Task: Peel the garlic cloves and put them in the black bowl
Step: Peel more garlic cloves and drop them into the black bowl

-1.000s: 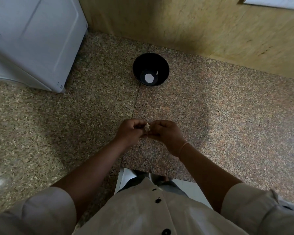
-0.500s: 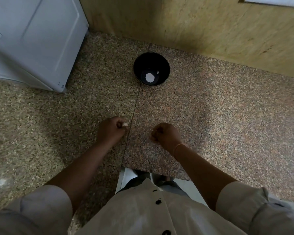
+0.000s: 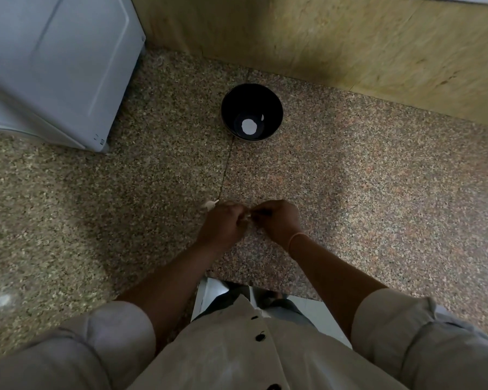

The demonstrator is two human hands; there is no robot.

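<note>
Now: left hand (image 3: pixel 221 225) + right hand (image 3: pixel 279 220) both pinch one garlic clove (image 3: pixel 247 218) near worktop (image 3: pixel 378 192) front edge | black bowl (image 3: pixel 275 108) near back edge

Over the speckled granite worktop (image 3: pixel 378 192), left grip (image 3: pixel 223 223) and right grip (image 3: pixel 279 220) meet, pinching a small pale garlic clove (image 3: pixel 247 218). A pale peel scrap (image 3: pixel 210 204) lies beside the left grip; the round black bowl (image 3: pixel 272 108) stands farther off.
</note>
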